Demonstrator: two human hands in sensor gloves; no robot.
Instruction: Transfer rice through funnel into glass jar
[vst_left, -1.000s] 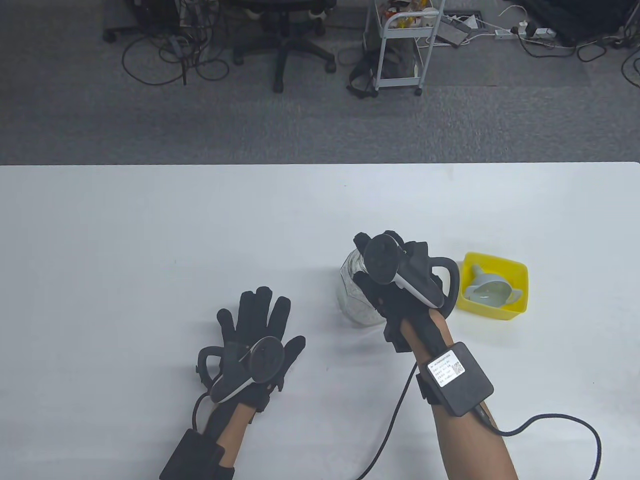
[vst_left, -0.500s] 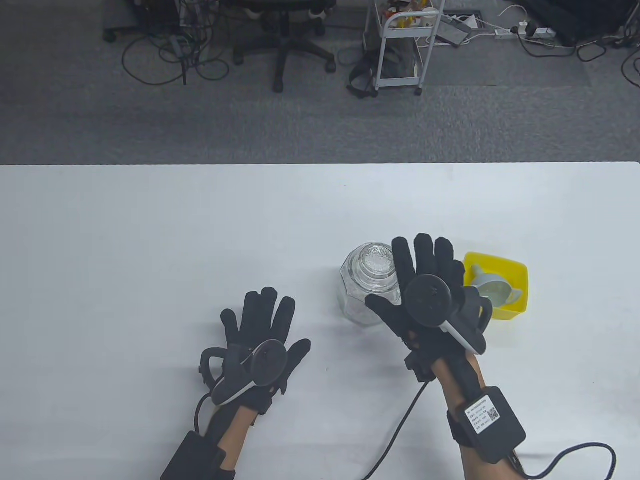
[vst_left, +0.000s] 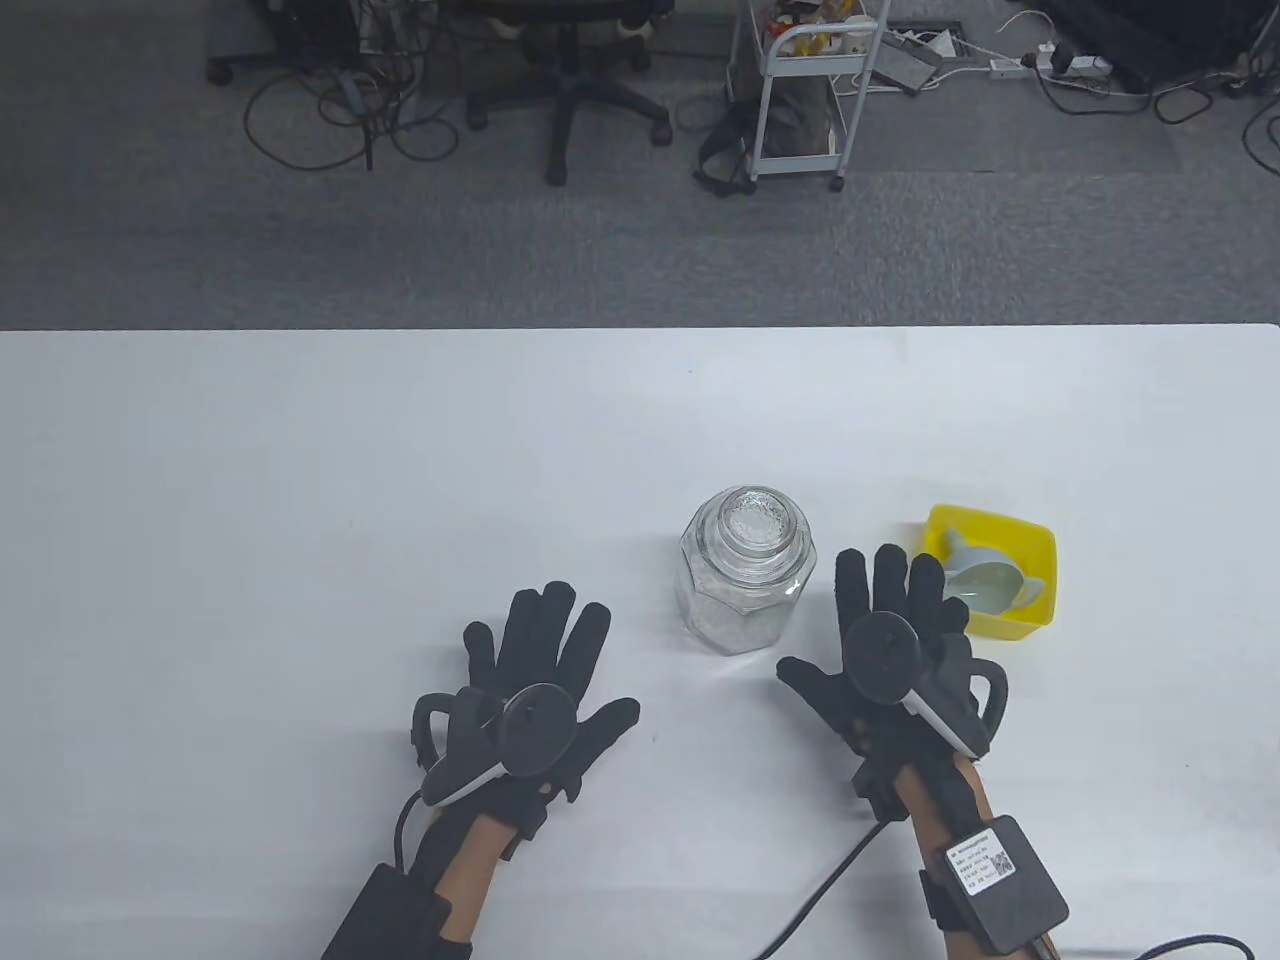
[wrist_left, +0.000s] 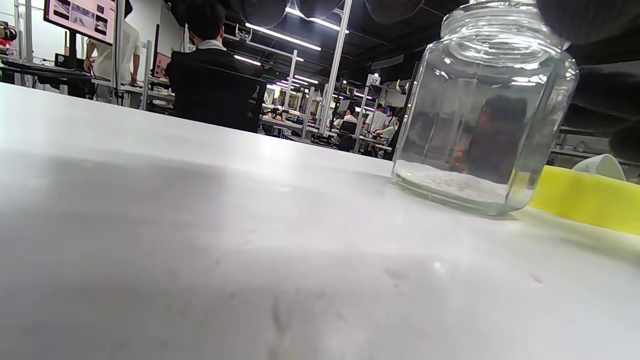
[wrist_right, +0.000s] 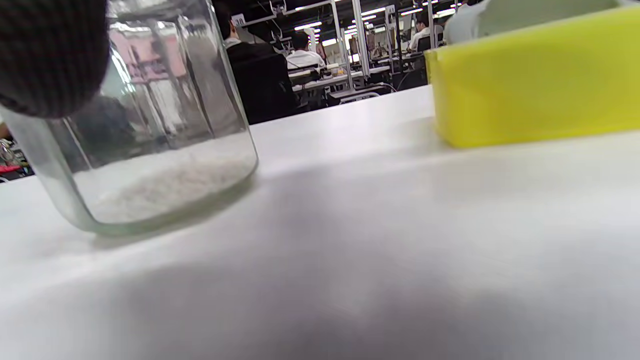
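Observation:
A clear glass jar stands upright on the white table with a layer of rice at its bottom; it also shows in the left wrist view. A pale funnel lies in a yellow tray right of the jar. My left hand lies flat with spread fingers, left of and nearer than the jar, holding nothing. My right hand lies flat with spread fingers between jar and tray, nearer than both, holding nothing.
The far edge of the table drops to a carpeted floor with an office chair, a white cart and cables. A black cable runs from my right wrist along the table's near edge.
My right hand left the jar, opened its fingers and drew back toward me to lie flat right of the jar. My left hand slid slightly right. The jar stayed put.

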